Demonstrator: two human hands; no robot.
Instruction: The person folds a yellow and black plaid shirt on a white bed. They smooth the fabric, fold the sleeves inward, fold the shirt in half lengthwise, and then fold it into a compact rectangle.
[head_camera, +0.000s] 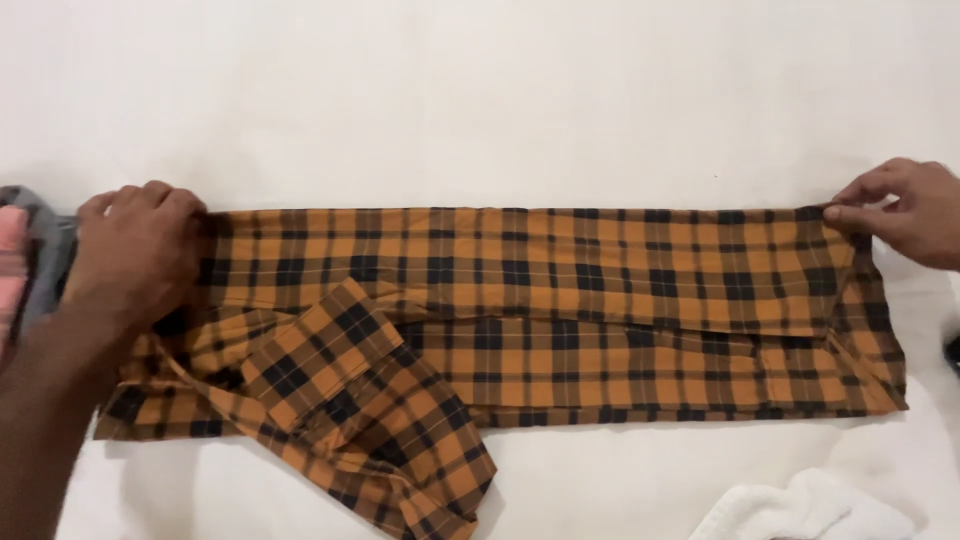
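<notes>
An orange and black plaid shirt (560, 300) lies folded into a long band across a white bed sheet (480, 100). One sleeve (370, 410) runs diagonally toward the near edge. My left hand (135, 250) presses down on the shirt's left end, fingers curled over the fabric edge. At the far right, my right hand (905, 210) pinches the shirt's upper right corner between thumb and fingers.
A grey and pink garment (25, 260) lies at the left edge beside my left hand. A white towel (800, 510) sits bunched at the bottom right. A small dark object (952, 352) shows at the right edge.
</notes>
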